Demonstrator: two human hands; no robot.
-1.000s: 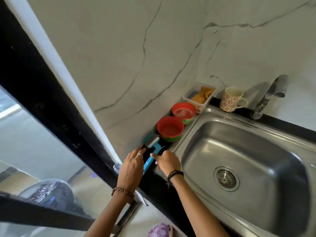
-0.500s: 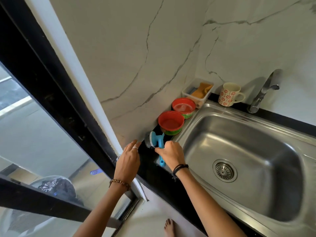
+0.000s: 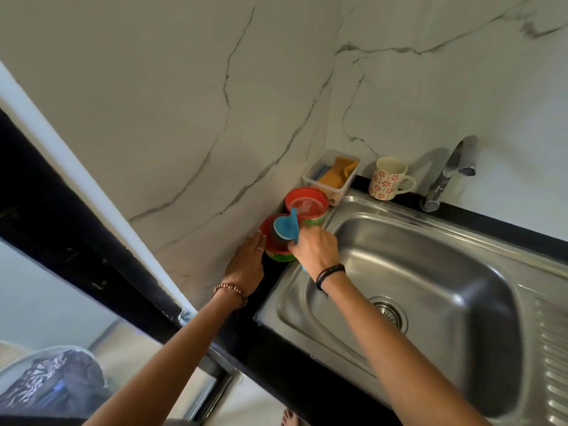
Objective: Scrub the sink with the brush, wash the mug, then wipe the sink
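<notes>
Near edge: a bare foot (image 3: 289, 419) shows on the floor below the black surface (image 3: 242, 339). Both forearms reach up and away from the camera.

Sink (image 3: 479, 358): stainless basin set in the black surface, right of centre, with a drain (image 3: 389, 312) at its floor and a ribbed drainboard on the far right.

Left hand (image 3: 246, 265): beaded bracelet at the wrist, ring on one finger. Fingers straight and together, laid flat against the marble wall, fingertips just beside the nearer red tub (image 3: 270, 241). It holds nothing.

Right hand (image 3: 316, 250): black cord bracelet at the wrist. Fingers curled round the handle of the blue brush (image 3: 285, 226), above the sink's near-left corner. The brush's round head is raised over the nearer red tub, bristles turned down toward it; whether they touch the tub cannot be told. A bit of blue handle shows below the wrist.

Behind that: a second red tub (image 3: 307, 204) with a green band, touching or just beside the first, against the wall.

Further: a clear plastic tray (image 3: 310, 176) in the wall corner, holding an orange-brown cloth or sponge and something blue.

Far edge: mug (image 3: 388, 178), white with red flowers, upright on the black surface behind the sink, handle to the right. Tap (image 3: 445, 176) stands right of the mug, well apart from both hands.
</notes>
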